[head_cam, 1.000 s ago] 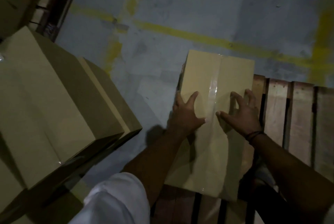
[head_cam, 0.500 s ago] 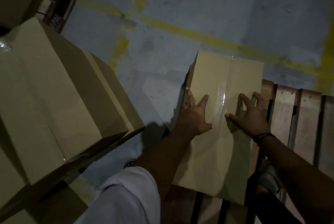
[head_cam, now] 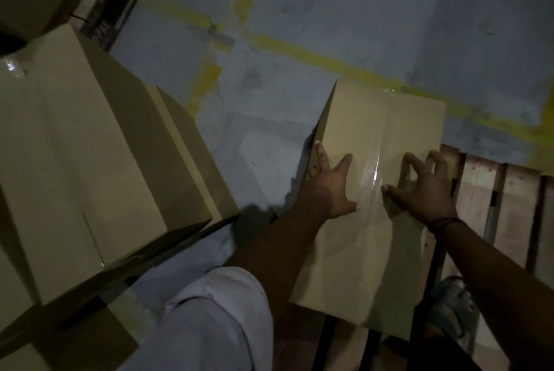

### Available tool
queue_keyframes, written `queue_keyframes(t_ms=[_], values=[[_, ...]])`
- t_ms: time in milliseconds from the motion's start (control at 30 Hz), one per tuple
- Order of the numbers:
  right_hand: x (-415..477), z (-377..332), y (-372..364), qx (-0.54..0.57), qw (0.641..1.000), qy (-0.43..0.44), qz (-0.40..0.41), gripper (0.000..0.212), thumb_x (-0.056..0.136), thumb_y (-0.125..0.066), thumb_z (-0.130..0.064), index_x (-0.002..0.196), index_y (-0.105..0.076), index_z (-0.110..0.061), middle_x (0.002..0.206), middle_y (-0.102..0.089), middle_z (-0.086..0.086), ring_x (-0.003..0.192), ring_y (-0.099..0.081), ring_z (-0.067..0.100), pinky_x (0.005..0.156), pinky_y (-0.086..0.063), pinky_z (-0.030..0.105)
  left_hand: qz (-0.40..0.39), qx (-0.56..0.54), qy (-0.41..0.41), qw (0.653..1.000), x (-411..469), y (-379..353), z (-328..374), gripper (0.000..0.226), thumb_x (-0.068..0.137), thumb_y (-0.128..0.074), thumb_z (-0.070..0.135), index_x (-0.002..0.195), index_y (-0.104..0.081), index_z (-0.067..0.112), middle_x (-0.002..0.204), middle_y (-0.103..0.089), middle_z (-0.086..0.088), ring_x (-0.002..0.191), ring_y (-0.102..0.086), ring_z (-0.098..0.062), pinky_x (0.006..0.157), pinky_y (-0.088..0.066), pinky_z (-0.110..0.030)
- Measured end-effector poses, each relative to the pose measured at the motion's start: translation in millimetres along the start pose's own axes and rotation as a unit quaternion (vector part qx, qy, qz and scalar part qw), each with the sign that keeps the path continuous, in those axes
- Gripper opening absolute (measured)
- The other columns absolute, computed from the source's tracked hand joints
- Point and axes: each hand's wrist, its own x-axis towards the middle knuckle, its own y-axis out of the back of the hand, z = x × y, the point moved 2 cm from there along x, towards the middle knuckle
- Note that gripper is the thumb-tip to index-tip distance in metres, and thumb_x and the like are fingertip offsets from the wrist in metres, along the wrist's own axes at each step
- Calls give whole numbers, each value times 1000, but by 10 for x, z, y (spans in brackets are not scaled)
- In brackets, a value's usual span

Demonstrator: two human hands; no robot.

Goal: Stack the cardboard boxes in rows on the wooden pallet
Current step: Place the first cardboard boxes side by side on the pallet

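On pallet (head_cam: 482, 187), L hand (head_cam: 326, 189) & R hand (head_cam: 425, 190) press taped box (head_cam: 359, 259).

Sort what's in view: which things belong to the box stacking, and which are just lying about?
Job: box under both hands; left hand flat on it; right hand, fingertips on it; wooden pallet; waiting boxes at left.
Lying about: yellow floor lines; dark rack, top left.

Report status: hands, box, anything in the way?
On box top: left hand flat, right hand on fingertips. It sits at pallet corner. Near its right side, a shoe.
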Motion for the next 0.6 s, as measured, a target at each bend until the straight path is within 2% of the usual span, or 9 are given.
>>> queue_keyframes(t_ms=[333,467,600], values=[[-281,-59,-11,-24,999,-15,-26,89,78,-82,-45,154,-36,-29,166,0,6,143,-21,43,114,-32,48,39,46,-7,998,-92,-274,-61,120,76,-84,55,161,1,41,158,43,-10,153,-5,-48,117,-36,-54],[-589,26,-134,-11,999,-35,-39,92,80,-78,-51,156,-30,-30,167,3,7,148,-16,40,113,-32,46,0,23,11,1000,-384,-398,-73,114,82,-79,50,159,4,46,157,46,-4,153,0,-47,115,-37,-57],[-961,161,-269,30,996,-62,-50,98,81,-77,-50,158,-19,-34,166,12,6,146,-22,42,112,-36,48,0,38,8,999,-704,-501,-106,110,86,-77,47,160,4,43,160,40,-12,150,-12,-45,110,-41,-49]])
